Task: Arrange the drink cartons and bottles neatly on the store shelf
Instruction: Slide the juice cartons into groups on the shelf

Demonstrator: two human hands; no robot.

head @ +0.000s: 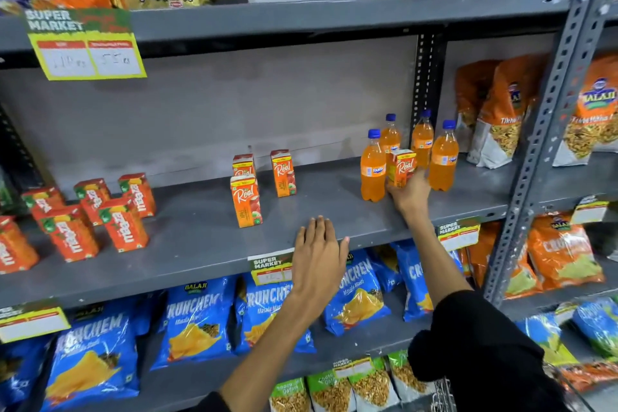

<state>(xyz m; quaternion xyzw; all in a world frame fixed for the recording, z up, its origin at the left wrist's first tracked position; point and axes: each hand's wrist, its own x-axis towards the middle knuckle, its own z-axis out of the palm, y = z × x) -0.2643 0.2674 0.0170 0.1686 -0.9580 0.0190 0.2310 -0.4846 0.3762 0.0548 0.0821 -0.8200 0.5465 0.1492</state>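
My right hand (409, 192) reaches to the right of centre in the frame, its fingers (422, 174) closed around a small orange Real carton (402, 166) that I hold upright among the orange soda bottles (373, 170). There are four of these bottles, all blue-capped and standing upright on the grey shelf (187, 244); the carton sits between the front-left bottle and the front-right bottle (443, 160), with two more behind it.

My left hand (319, 251) lies lower, at the centre of the frame, fingers (317, 227) spread and released, palm down over the front edge of the shelf and grasping nothing. Whether it rests on the edge or hovers just above it, I cannot tell.

Left of the bottles, well apart from them, three more Real cartons stand upright: the front one (245, 201) nearest the edge, a second (244, 165) just behind it, and a third (283, 172) off to their right. At the far left of the frame a cluster of red-orange Frooti cartons (123, 226) stands on the same shelf, their print sideways.

Below the shelf, blue Crunchem snack bags (197, 321) fill the next level. A yellow-green price tag (85, 43) hangs from the shelf above in the upper left.
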